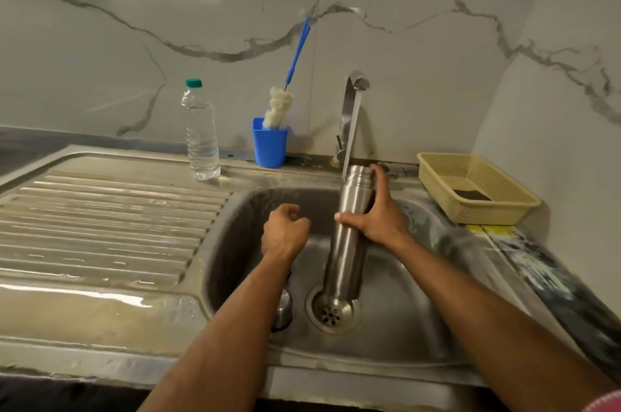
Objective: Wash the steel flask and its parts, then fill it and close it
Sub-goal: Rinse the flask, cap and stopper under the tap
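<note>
- Sink front rim [336,378], bottom centre: nearest the camera; both forearms cross it.
- Basin [420,294]: open room right of the drain [331,312]; a steel part [281,310] lies partly hidden under the left forearm.
- Left hand [285,231], frame centre: fingers curled, holding nothing visible.
- Right hand [379,213]: fingers and thumb grip the steel flask [347,243].
- Steel flask: brushed, uncapped, threaded neck uppermost under the tap [353,109] stream, base over the drain.
- Basket [477,186]: right edge.

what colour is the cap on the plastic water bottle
Green, on the clear plastic bottle; the head view shows it.
</note>
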